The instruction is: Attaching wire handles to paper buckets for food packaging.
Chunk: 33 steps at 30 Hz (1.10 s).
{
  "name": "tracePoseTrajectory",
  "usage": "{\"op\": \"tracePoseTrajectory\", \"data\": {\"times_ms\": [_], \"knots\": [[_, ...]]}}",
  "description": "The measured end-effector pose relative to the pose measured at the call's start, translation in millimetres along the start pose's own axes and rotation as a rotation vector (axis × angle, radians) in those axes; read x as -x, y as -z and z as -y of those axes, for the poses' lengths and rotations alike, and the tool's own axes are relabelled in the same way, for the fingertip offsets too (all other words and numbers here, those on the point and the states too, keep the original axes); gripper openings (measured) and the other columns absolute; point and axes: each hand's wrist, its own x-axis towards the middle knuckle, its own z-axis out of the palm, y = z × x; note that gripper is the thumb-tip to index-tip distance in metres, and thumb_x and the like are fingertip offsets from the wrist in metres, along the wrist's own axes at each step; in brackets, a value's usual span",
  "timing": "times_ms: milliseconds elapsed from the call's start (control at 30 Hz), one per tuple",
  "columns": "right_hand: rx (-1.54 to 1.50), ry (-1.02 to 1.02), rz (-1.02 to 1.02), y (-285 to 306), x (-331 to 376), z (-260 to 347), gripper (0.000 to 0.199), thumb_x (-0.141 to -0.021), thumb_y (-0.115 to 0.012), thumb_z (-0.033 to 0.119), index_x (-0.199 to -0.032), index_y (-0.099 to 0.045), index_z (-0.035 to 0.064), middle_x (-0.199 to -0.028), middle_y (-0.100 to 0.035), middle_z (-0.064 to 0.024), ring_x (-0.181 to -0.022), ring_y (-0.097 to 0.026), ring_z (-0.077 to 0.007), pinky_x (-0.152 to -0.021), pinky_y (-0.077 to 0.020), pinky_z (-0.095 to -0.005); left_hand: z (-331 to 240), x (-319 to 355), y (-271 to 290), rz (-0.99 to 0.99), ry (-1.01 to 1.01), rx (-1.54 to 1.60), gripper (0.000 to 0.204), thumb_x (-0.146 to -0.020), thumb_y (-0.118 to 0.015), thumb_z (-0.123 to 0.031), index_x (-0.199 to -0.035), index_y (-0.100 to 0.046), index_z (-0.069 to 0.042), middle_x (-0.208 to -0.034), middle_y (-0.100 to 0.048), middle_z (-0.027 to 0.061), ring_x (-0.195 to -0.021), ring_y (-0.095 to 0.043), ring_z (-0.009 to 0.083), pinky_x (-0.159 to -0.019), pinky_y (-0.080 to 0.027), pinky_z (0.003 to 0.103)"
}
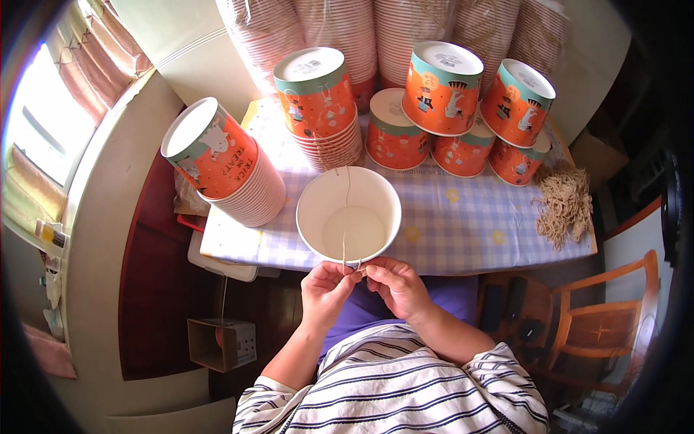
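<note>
Here, both hands pinch twine [345, 217].

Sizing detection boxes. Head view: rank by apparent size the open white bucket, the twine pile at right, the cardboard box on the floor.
1. open white bucket, though nearest the camera
2. twine pile
3. cardboard box; farther down, so unsure against the twine

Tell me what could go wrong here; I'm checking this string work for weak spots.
The cup hangs partly over the table edge, steadied only by the left hand and right hand at its rim, so a tug on the string could tip it off. The tilted cup stack at the table's left edge might slide off if bumped. The loose string pile may tangle.
</note>
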Motion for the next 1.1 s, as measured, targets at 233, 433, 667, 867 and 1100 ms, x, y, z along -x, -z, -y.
{"op": "tracePoseTrajectory", "data": {"times_ms": [233,433,667,867,1100], "knots": [[0.038,0.083,-0.111,8.7,13.9,13.0,0.015,-0.088,-0.062,0.012,-0.099,-0.066,0.0030,-0.090,-0.066,-0.0031,-0.072,-0.053,-0.0074,-0.066,-0.0444,-0.0215,11.0,-12.6,-16.9,0.116,-0.098,-0.173,0.009,-0.084,-0.060,0.008,-0.091,-0.060,0.003,-0.090,-0.067,0.0078,-0.083,-0.064,0.0127,-0.076,-0.051,0.024],[0.033,0.144,-0.224,8.0,21.1,18.3,0.012,-0.086,-0.066,0.014,-0.093,-0.067,0.0050,-0.084,-0.065,0.0009,-0.070,-0.047,-0.0047,-0.064,-0.0378,-0.0189,20.9,-19.7,-25.0,0.186,-0.217,-0.406,0.013,-0.078,-0.064,0.008,-0.088,-0.063,0.001,-0.086,-0.067,0.0077,-0.077,-0.064,0.0125,-0.070,-0.050,0.024],[-0.001,0.133,-0.233,9.7,16.8,10.0,0.009,-0.085,-0.067,0.013,-0.091,-0.068,0.0055,-0.080,-0.064,0.0022,-0.067,-0.046,-0.0038,-0.062,-0.0372,-0.0188,15.0,-13.2,-26.9,0.170,-0.463,-0.696,0.021,-0.071,-0.069,0.007,-0.090,-0.065,-0.001,-0.085,-0.067,0.0098,-0.074,-0.066,0.0188,-0.067,-0.052,0.027],[-0.002,0.103,-0.216,8.4,13.9,4.6,0.008,-0.085,-0.067,0.012,-0.090,-0.068,0.0055,-0.079,-0.063,0.0023,-0.066,-0.046,-0.0036,-0.062,-0.0374,-0.0185,11.6,-10.9,-26.4,0.101,-0.652,-0.867,0.022,-0.069,-0.072,0.007,-0.089,-0.065,-0.001,-0.083,-0.066,0.0104,-0.072,-0.066,0.0209,-0.064,-0.052,0.027],[-0.008,0.068,-0.225,3.9,13.9,6.2,0.010,-0.087,-0.063,0.012,-0.092,-0.067,0.0054,-0.085,-0.066,-0.0001,-0.068,-0.050,-0.0052,-0.062,-0.0397,-0.0194,14.3,-7.4,-19.2,0.116,-0.619,-0.874,0.019,-0.070,-0.070,0.008,-0.086,-0.064,-0.002,-0.079,-0.065,0.0106,-0.069,-0.065,0.0199,-0.062,-0.052,0.027]]}}
